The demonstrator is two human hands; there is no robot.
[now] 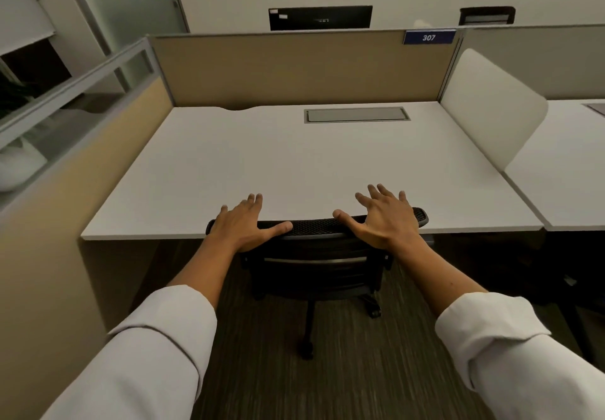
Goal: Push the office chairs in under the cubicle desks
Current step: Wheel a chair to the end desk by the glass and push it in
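Note:
A black mesh-backed office chair (316, 267) stands at the front edge of a white cubicle desk (294, 164), its seat hidden under the desktop and its backrest top level with the desk edge. My left hand (244, 225) lies flat over the left end of the backrest's top rim, fingers spread. My right hand (383, 215) lies flat over the right end, fingers spread wide and reaching past the rim above the desktop. Neither hand curls around the rim. The chair's wheeled base (307, 351) shows on the carpet below.
Tan partition panels (294, 69) close the desk at the back and left; a white divider (491, 108) separates it from the neighbouring desk (563, 170) on the right. A grey cable hatch (357, 114) sits in the desktop. A blue 307 sign (429, 37) hangs on the back panel. Striped carpet (343, 387) lies underfoot.

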